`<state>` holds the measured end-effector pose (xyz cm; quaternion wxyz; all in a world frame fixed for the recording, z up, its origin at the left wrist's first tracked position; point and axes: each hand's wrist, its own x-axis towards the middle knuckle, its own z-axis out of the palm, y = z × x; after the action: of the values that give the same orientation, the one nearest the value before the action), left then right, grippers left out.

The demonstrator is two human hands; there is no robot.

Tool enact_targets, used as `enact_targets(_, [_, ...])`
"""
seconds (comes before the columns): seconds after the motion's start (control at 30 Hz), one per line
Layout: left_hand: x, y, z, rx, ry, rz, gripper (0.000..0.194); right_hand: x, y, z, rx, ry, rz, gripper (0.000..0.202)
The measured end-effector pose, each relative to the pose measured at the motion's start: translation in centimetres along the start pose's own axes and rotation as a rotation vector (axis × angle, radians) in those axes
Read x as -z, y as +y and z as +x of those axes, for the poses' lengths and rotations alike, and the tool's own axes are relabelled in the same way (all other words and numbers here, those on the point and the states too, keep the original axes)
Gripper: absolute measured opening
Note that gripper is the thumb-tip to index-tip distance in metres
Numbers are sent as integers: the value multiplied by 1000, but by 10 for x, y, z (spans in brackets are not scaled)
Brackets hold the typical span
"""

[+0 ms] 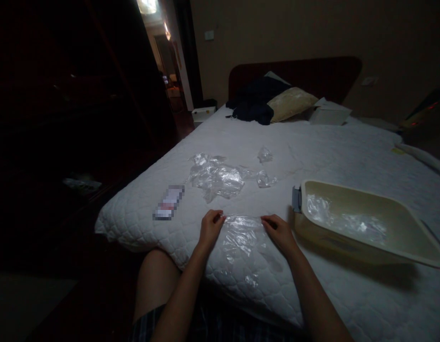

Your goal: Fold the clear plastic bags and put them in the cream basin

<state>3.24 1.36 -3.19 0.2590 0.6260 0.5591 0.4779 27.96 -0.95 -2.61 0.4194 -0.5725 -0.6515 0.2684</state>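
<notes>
A clear plastic bag (241,235) lies spread near the front edge of the white quilted bed (184,166). My left hand (211,225) pinches its upper left corner, and my right hand (276,228) pinches the upper right corner, so the top edge runs fairly straight between them. Beyond my hands rests a crumpled heap of clear plastic bags (220,178). Two smaller crumpled pieces are to its right, one nearer (265,179) and one farther back (264,155). On the right stands a cream plastic bin (348,251) with clear plastic inside it.
A blurred-out phone-like object (169,203) lies left of my left hand. Dark cloth (255,99), a pale cushion (294,103) and a white box (330,115) sit by the headboard (326,71). The bin's latch (296,199) is near my right hand.
</notes>
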Motion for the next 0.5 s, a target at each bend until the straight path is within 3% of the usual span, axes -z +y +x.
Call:
enact_targets(0.17, [1,6,-3,-32,28,14,9,-2,4,0,3,7,14,23])
enact_targets(0.5, [1,20,-9,-8,-62,106,18,0,-4,0,-19,23,42,21])
